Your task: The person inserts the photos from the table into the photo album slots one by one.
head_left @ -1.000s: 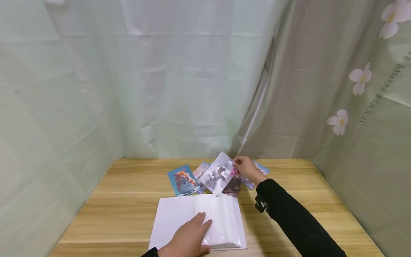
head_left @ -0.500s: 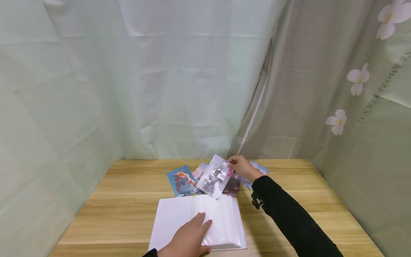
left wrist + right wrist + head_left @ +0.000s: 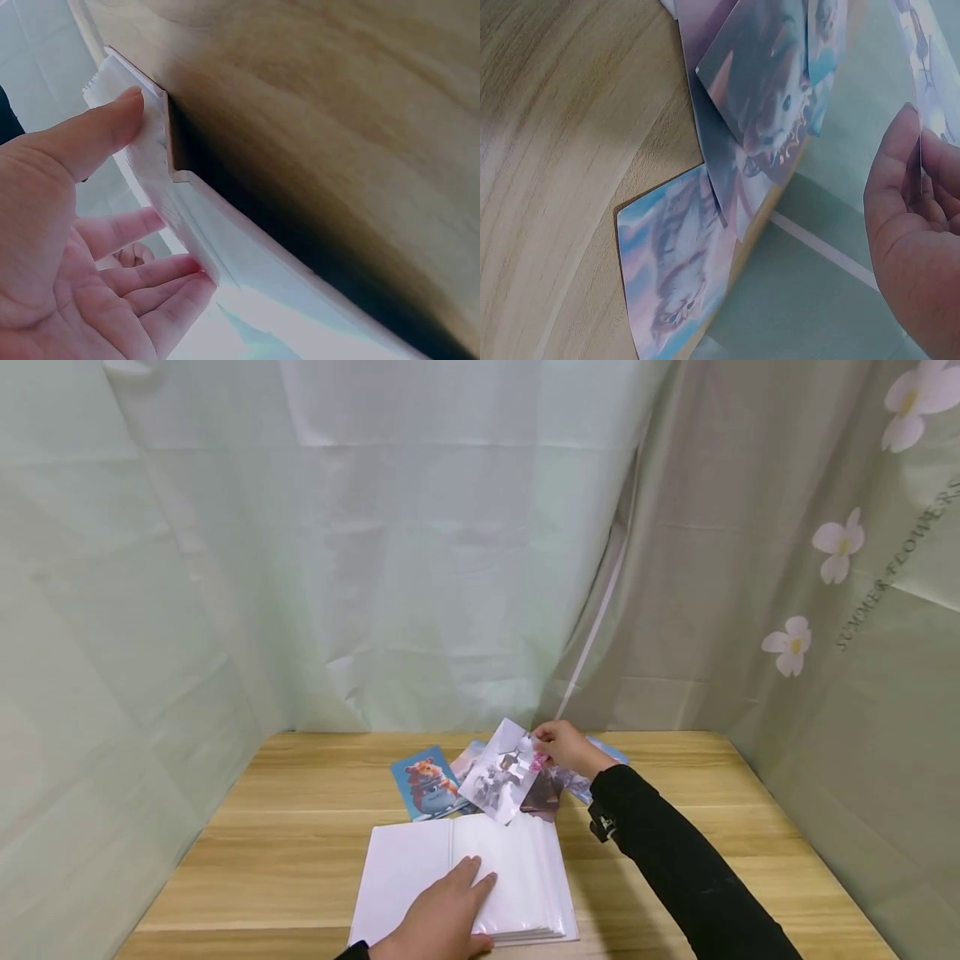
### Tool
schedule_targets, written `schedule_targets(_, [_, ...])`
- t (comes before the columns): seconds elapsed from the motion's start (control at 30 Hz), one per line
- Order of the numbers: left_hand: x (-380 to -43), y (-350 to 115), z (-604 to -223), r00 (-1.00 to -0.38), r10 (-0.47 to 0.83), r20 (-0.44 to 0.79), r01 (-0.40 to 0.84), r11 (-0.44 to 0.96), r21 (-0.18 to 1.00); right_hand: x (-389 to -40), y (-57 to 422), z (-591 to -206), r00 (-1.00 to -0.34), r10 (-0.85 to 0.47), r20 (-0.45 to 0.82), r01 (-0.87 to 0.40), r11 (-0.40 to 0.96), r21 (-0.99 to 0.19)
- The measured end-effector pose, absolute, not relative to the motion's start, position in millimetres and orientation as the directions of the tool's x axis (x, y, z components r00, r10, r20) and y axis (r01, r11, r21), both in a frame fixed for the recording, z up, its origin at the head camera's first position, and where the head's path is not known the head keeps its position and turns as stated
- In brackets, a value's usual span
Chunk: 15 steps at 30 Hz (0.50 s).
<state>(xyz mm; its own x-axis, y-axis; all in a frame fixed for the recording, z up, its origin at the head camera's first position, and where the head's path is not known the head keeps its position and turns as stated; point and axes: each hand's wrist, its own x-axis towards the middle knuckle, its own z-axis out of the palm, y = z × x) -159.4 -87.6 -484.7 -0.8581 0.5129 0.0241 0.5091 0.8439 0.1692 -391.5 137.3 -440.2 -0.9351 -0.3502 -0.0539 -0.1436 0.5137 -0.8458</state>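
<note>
An open photo album [image 3: 397,864] with white covers and clear sleeve pages lies at the front of the table. My left hand [image 3: 438,910] rests on it, fingers spread over the pages; in the left wrist view the thumb [image 3: 112,127] lies at the edge of the page stack. Above the pile behind the album, my right hand [image 3: 566,750] pinches a pale photo [image 3: 498,772] with a grey animal on it by its right side. The right wrist view shows thumb and fingers [image 3: 896,157] meeting on the photo's edge, its picture seen at a slant.
Several loose photos lie behind the album, among them a blue hamster picture [image 3: 429,783] on the left and a kitten picture [image 3: 679,262] at the pile's end. A wooden table [image 3: 300,843] carries everything. Pale curtains [image 3: 450,568] hang at the back and sides.
My right hand has moved slightly left with the photo, whose lower corner now overlaps the album's top edge. Over the last half second it barely moves. The left hand stays on the album.
</note>
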Motion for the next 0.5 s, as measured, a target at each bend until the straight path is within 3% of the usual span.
schedule_targets(0.23, [-159,-87,-485,-0.859,0.51,0.03,0.508,0.847,0.158,-392,133,-440,-0.926,-0.372,-0.07,-0.149,0.527,-0.837])
schedule_targets(0.5, [-159,-86,-483,-0.856,0.516,0.031,0.514,0.845,0.148,-391,123,-425,-0.886,-0.461,-0.049,-0.261,0.583,-0.77])
